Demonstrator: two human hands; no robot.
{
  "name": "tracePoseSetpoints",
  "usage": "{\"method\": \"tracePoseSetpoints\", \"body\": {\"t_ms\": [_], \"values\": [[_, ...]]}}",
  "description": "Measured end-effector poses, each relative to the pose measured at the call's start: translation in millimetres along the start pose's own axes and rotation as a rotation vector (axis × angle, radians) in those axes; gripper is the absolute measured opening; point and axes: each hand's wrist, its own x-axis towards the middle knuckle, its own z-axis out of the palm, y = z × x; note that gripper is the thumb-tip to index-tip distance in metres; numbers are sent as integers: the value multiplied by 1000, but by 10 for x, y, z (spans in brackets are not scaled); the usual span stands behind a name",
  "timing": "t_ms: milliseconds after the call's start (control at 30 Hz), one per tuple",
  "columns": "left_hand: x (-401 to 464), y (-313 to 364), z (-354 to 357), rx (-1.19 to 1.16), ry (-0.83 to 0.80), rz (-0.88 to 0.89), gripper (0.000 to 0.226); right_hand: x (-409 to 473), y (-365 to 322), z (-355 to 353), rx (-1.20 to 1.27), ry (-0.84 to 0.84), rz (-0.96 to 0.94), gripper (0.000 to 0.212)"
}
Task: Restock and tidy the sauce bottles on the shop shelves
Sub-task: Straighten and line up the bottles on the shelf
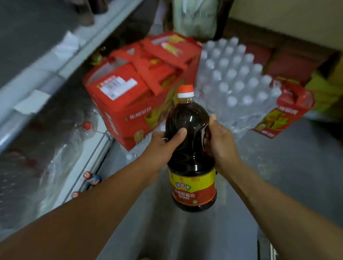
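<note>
So I've got the big soy sauce bottle (190, 148) up in the air over the aisle floor (280, 183), upright, orange cap (185, 91) on top. My left hand (163, 144) is wrapped round its left shoulder, thumb across the front. My right hand (217, 143) is curled into what looks like the handle side, fingers closed on it. So both hands are gripping the bottle, neither is free.

The shelves (43, 81) run along my left, with a few small bottles (92, 178) near the bottom edge. Ahead on the floor are red cartons (128, 96) and a shrink-wrapped pack of water bottles (233, 75).

My worry: the bottle looks full and the plastic is smooth, so it could slip if either hand lets go early. Swinging it left could also knock those small bottles. The picture's blurry, so I can't judge the shelf gap.
</note>
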Motion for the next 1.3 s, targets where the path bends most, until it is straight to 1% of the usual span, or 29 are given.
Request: {"method": "tracePoseSetpoints", "body": {"t_ms": [133,233,300,367,533,567,633,667,767,867,1000,1133,1300], "values": [[-424,695,9,7,34,101,13,-107,-752,27,17,-81,-80,40],[-752,1115,1,-8,79,157,13,-240,-1255,81,32,-125,-130,37],[-973,1374,-16,-22,121,193,9,-329,-1566,132,55,-141,-149,38],[-1179,1585,-41,-47,165,234,10,-423,-1860,218,64,-160,-155,39],[-1564,2060,-261,-40,284,281,7,-506,-2394,550,70,-203,-208,48],[-1604,2144,-336,-39,294,278,15,-501,-2490,636,66,-212,-220,51],[-1670,2307,-507,-9,327,270,41,-493,-2699,821,60,-210,-231,56],[-1687,2383,-609,-2,346,273,47,-484,-2806,918,64,-206,-236,57],[-1687,2592,-938,-25,364,278,54,-458,-3093,1237,128,-231,-222,51],[-1674,2782,-1268,42,411,310,66,-396,-3304,1578,171,-283,-204,51],[-1662,3016,-1657,157,456,354,67,-278,-3518,1969,237,-346,-173,49],[-1622,3244,-1954,155,506,402,65,-167,-3706,2312,310,-423,-165,49],[-1469,3503,-2290,131,579,424,65,41,-3962,2733,416,-470,-127,46]]}}
